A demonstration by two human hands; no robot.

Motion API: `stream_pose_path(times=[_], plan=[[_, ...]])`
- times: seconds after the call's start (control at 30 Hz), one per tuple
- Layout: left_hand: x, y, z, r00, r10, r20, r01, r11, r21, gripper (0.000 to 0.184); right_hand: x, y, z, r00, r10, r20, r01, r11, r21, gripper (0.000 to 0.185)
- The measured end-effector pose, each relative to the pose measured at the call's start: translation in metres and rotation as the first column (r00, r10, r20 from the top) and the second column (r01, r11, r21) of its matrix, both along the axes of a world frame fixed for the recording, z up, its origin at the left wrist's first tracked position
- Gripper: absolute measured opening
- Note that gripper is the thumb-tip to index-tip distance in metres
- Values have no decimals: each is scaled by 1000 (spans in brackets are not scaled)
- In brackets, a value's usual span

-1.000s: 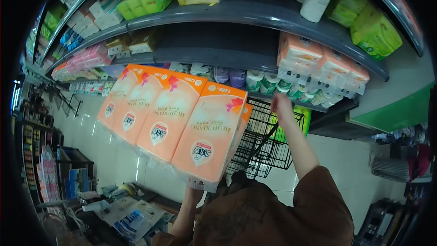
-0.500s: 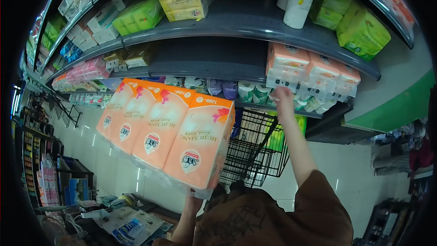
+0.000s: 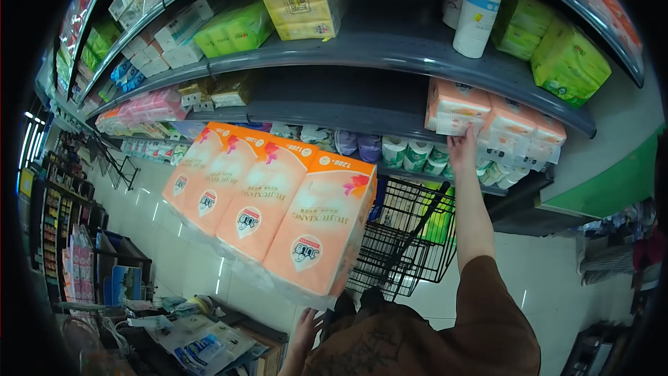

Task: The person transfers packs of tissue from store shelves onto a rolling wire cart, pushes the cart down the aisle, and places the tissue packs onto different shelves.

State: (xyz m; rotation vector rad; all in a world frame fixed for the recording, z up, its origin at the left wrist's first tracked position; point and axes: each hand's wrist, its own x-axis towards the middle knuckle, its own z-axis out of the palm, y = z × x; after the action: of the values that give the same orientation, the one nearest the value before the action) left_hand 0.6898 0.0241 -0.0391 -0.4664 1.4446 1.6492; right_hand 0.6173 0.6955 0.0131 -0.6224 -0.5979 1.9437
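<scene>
At eight o'clock lies the big orange tissue bundle (image 3: 271,212); at two o'clock, the smaller peach tissue pack (image 3: 460,103). The right hand (image 3: 463,150), below that pack a second ago, now meets its lower front edge, so reaching appears to have become contact; I cannot tell whether it pinches. The left hand (image 3: 303,331), six o'clock, has fingers loosely spread beneath the bundle's near corner.

- Upper dark-grey metal shelf (image 3: 390,59): boxy yellow pack (image 3: 298,3) left of tall white cylindrical package (image 3: 479,10); green plastic-wrapped pack (image 3: 570,63) right of that.
- Lower dark-grey metal shelf (image 3: 348,118), right end: small orange plastic-wrapped packs (image 3: 511,122); right fingers (image 3: 456,145) at front edge of leftmost.
- White-and-green cylindrical rolls (image 3: 394,153): beneath that shelf.
- Large orange plastic-wrapped pack (image 3: 268,209): left of black wire cart (image 3: 416,231); left fingers (image 3: 308,318) just below.
</scene>
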Motion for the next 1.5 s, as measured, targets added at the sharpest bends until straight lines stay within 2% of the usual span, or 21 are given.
stream_pose_path(times=[0.1, 0.2, 0.23, 0.33, 0.43, 0.5, 0.57, 0.67, 0.7, 0.77, 0.8, 0.87, 0.9, 0.97, 1.03, 1.07, 1.13, 1.27, 1.37, 1.47, 1.5], plan=[[3, -4, 0, 999, -19, 48, 23, 996, -88, 43, -13, 25, -19, 906, -307, 290, 175, 898, 405, 37], [1, -5, -1, 972, -208, 106, 222, 964, -147, 42, -4, -28, 23, 787, -275, 552, -104, 823, 558, 37], [-1, -3, -2, 948, -293, 125, 310, 938, -158, 42, -5, -56, 44, 770, -351, 533, -69, 785, 615, 40], [-9, 31, 38, 765, -644, 27, 643, 760, -93, 41, 3, -124, 84, 853, -289, 435, -24, 811, 585, 39], [-14, 81, 68, 587, -803, -106, 809, 587, 36, 41, 32, -192, 120, 923, -188, 335, 6, 879, 476, 36], [-8, 116, 58, 642, -720, -263, 763, 566, 313, 46, 49, -217, 137, 956, -146, 255, 18, 896, 445, 32], [-4, 164, 76, 686, -671, -280, 711, 536, 456, 49, 65, -227, 144, 963, -142, 231, 29, 901, 434, 31], [3, 230, 88, 794, -600, -97, 489, 536, 688, 63, 92, -235, 156, 986, -58, 154, -10, 914, 406, 33], [-2, 242, 102, 833, -551, -56, 395, 521, 757, 69, 106, -253, 162, 982, -44, 184, -50, 877, 478, 35], [-14, 255, 127, 899, -435, 53, 182, 480, 858, 81, 142, -306, 165, 951, -63, 301, -76, 901, 427, 35], [-20, 253, 130, 879, -443, 178, 10, 390, 921, 74, 160, -339, 164, 970, -30, 241, -81, 896, 438, 35], [-23, 237, 126, 741, -506, 443, -181, 484, 856, 70, 206, -394, 142, 974, 16, 225, -129, 859, 496, 34], [-18, 227, 117, 794, -482, 371, -88, 512, 854, 69, 229, -415, 121, 976, 80, 202, -143, 938, 317, 20], [-1, 202, 89, 878, -434, 203, 88, 562, 823, 65, 260, -454, 96, 937, 91, 336, -163, 967, 194, 16], [2, 167, 75, 784, -509, 354, 35, 606, 794, 61, 284, -483, 78, 880, 161, 447, -231, 967, 107, 14], [2, 151, 71, 726, -541, 424, 17, 631, 775, 58, 291, -490, 72, 853, 180, 489, -256, 962, 91, 15], [3, 131, 83, 731, -510, 454, 47, 701, 712, 55, 290, -498, 77, 802, 194, 565, -288, 954, 80, 16], [12, 99, 37, 771, -489, 409, 94, 722, 686, 52, 269, -497, 74, 750, 145, 645, -295, 946, 131, 19], [0, 94, 33, 780, -495, 383, 136, 732, 668, 47, 265, -500, 37, 706, 214, 676, -367, 926, 91, 20], [-20, 93, 42, 847, -506, 163, 225, 619, 752, 48, 236, -497, 40, 675, 230, 701, -450, 881, 145, 21], [-14, 100, 32, 912, -405, 73, 223, 636, 739, 58, 221, -494, 43, 669, 228, 707, -480, 859, 178, 21]])
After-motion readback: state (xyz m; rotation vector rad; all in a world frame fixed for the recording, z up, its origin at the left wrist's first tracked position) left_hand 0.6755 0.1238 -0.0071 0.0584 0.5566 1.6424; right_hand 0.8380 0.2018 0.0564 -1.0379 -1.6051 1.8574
